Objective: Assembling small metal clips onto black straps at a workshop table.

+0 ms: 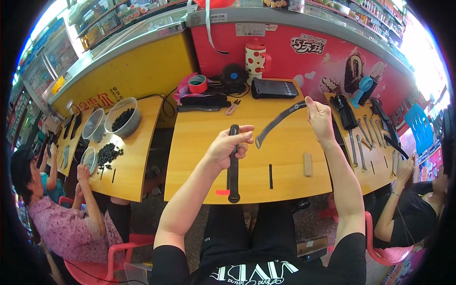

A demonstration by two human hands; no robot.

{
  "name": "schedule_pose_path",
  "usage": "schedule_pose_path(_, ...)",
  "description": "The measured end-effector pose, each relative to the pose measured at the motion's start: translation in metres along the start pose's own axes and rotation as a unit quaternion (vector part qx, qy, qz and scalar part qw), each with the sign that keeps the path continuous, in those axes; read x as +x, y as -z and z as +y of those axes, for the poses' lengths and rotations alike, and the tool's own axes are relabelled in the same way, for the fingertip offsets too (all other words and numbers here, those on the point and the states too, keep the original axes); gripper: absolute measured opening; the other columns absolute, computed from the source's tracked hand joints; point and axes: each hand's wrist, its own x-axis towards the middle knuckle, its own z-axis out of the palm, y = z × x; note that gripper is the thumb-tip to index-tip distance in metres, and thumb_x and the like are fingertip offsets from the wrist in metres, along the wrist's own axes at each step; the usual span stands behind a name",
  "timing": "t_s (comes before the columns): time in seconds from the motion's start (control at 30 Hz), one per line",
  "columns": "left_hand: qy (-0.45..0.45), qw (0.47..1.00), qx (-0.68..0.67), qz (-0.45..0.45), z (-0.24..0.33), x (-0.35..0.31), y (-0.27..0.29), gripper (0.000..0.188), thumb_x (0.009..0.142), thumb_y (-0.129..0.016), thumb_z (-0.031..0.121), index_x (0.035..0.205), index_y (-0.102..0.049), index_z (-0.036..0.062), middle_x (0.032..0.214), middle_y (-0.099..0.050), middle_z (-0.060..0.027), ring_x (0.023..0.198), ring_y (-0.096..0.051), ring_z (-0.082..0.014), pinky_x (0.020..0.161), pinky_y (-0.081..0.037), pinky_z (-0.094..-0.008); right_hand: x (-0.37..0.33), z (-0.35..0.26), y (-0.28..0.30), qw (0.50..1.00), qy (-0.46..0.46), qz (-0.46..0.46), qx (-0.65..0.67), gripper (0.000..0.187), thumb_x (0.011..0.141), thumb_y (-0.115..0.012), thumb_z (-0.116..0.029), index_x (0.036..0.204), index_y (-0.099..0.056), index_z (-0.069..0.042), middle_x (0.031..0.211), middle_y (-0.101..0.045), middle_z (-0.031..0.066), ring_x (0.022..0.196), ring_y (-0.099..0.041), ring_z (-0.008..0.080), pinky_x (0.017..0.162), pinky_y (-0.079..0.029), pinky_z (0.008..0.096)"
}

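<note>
My left hand [222, 148] is closed around a black strap [233, 179] that stands upright in the picture, its wide looped end down by the table's front edge. Pinched by its upper end in my right hand [319, 121] is a second black strap [281, 118]. This one curves down to the left, and a small loop at its free end hangs just right of my left fingers without touching them. Both hands are above the wooden table [204, 142]. On the tabletop below are a beige strip [307, 164], a short black line [270, 176] and red tape [222, 192].
At the table's back lie snips [232, 107], a tape roll [198, 83], a black pouch [274, 89] and a dotted tumbler [254, 61]. Leftward, a person works beside tubs [133, 124] and small black pieces [108, 155]. Another person sits right, beside more straps [362, 154].
</note>
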Motion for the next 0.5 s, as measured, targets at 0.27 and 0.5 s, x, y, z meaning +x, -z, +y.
schedule_pose_path(0.27,0.102,0.991,-0.083,-0.004,-0.008,0.088,-0.009,0.034,0.093,-0.067,0.037,0.100,-0.060,0.0044,0.080,-0.060,-0.0088,0.054,-0.047,-0.0075,0.044,-0.034,-0.0189,0.040,0.087,0.014,0.997,-0.042,0.049,-0.048,0.057,0.101,-0.057,-0.037,0.058,-0.038,-0.004,0.055,-0.031,-0.0034,0.055,-0.027,0.0077,0.048,-0.024,0.0333)
schedule_pose_path(0.5,0.079,0.991,-0.062,0.085,-0.017,0.171,0.009,0.028,0.093,-0.069,0.027,0.096,-0.058,0.0016,0.085,-0.064,-0.0139,0.057,-0.048,-0.0085,0.043,-0.036,-0.0190,0.063,0.167,0.010,0.975,-0.155,0.083,-0.136,0.061,0.097,-0.057,-0.046,0.062,-0.048,0.005,0.053,-0.039,0.0092,0.053,-0.037,0.0159,0.053,-0.033,0.0410)
